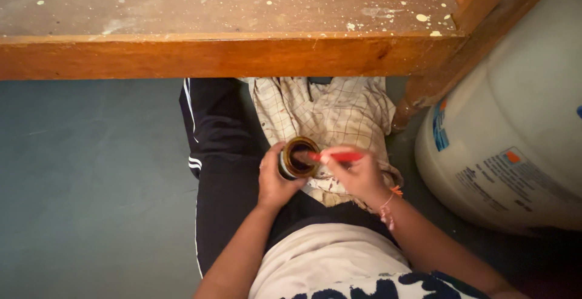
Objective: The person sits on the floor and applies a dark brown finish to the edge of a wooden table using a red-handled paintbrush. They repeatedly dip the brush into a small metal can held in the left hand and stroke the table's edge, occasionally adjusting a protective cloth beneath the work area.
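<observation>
The light is dim and warm, with an orange cast over the whole view. It is brightest at one to three o'clock, where the white drum point(515, 135) catches a soft sheen — no hard glare. The floor point(91, 184) at nine o'clock sits in flat, murky shade, and deep shadow pools under the wooden table edge point(230, 56) at twelve. Detail is soft throughout — the hands at centre are slightly smeared, grain shows in dark areas, and straight lines bow a little near the edges.
</observation>
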